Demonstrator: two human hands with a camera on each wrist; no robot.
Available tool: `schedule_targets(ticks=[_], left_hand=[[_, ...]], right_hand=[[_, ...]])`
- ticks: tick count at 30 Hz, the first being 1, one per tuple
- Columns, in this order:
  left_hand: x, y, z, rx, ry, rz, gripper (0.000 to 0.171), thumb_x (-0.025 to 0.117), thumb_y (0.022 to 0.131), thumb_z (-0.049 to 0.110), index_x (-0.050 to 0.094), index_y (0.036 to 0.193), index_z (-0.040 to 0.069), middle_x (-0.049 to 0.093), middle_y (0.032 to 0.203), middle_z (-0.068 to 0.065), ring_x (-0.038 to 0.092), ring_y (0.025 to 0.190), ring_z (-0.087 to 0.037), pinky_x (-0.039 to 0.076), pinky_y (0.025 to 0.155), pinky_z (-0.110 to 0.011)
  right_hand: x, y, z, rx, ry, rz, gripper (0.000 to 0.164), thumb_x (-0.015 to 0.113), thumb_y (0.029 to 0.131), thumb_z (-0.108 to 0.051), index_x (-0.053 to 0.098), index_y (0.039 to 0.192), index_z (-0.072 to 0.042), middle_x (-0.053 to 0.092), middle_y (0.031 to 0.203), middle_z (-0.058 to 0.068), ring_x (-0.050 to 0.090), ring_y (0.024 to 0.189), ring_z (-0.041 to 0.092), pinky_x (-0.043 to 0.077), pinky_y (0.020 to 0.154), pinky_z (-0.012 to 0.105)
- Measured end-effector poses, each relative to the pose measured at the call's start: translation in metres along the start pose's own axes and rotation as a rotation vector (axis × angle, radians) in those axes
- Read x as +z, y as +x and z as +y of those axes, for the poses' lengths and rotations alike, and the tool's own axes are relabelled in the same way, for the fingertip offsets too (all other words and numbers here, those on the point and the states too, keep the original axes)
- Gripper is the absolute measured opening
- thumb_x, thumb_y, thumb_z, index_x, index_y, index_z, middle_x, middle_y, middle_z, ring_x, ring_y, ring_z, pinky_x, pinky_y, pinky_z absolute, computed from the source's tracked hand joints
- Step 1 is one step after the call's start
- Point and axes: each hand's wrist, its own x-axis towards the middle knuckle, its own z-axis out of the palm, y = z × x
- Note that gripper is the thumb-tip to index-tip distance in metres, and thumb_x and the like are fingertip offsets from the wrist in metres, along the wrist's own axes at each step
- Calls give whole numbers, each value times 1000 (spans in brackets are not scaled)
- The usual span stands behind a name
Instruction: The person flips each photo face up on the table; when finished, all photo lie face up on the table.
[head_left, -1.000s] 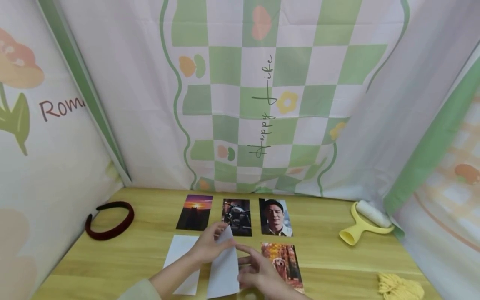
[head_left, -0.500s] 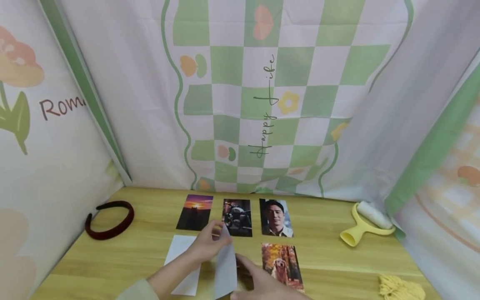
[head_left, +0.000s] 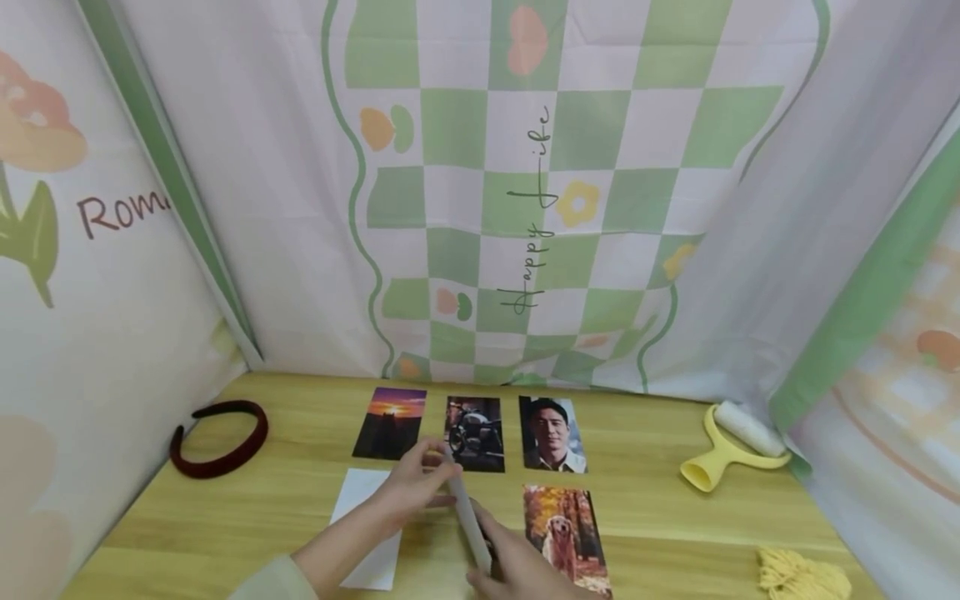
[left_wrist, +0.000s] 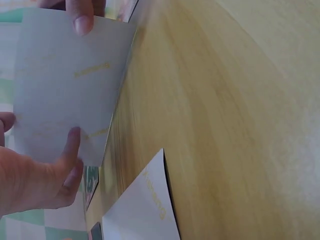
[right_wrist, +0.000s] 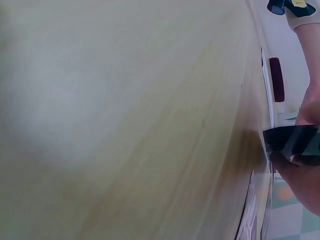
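Both hands hold a photo print [head_left: 470,525] on edge just above the wooden table. Its white back [left_wrist: 65,65], with faint yellow lettering, faces the left wrist view, and its dark picture side shows in the right wrist view. My left hand [head_left: 412,483] pinches the far end between thumb and fingers. At the near end my right hand [head_left: 525,562] grips it, the thumb on the white back. A second print [head_left: 372,533] lies face down under my left forearm. Behind the hands lie a sunset photo [head_left: 390,423], a motorcycle photo [head_left: 480,433] and a portrait photo [head_left: 552,435].
A dog photo [head_left: 566,537] lies right of my right hand. A dark red headband [head_left: 255,442] rests at the table's left. On the right are a yellow-handled roller [head_left: 731,454] and a yellow yarn bundle [head_left: 802,575]. Printed curtains [head_left: 517,250] enclose the table.
The held print has turned from showing its broad white back to nearly edge-on in the head view. My right hand has shifted down and closed on its near end; the left keeps its pinch.
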Motion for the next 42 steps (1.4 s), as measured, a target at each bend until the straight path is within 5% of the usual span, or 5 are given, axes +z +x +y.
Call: schedule_targets(ticks=[9,15,23,34,42], left_hand=[[1,-8,5,33,16,16,62,63,95,7,43,150,-10,51,143,-32,64,116,-26,65,92,-41],[2,-16,14,111,49,63,56,64,95,-1,46,147,-11,56,143,-35,69,118,-36,66,89,-42],[-2,-19,14,220,457,221,45,71,85,-1,65,130,-1,73,123,-21,74,103,-28,63,70,-29],[-11,-23,-2,264,894,14,50,71,91,15,63,137,0,51,148,-33,52,134,-52,46,110,-69],[-17,-23,-6,175,986,-234,57,71,95,36,60,146,14,43,161,-25,35,151,-50,36,116,-74]], right_hand=[[-7,-7,-10,-50,-237,-1,91,70,96,-24,15,168,-28,49,161,15,60,136,22,56,109,39],[-17,-14,-32,-151,-324,33,74,62,101,-18,26,166,-22,60,150,19,69,122,19,63,91,34],[-25,-25,-84,-278,-559,149,49,60,101,-7,57,149,-14,74,131,11,72,113,22,64,86,33],[-14,-23,-94,-238,-881,197,40,71,95,-16,70,135,-19,79,122,2,75,98,17,62,74,27],[-7,-22,-90,-183,-958,84,41,67,98,-34,68,138,-23,76,127,1,72,99,15,61,76,27]])
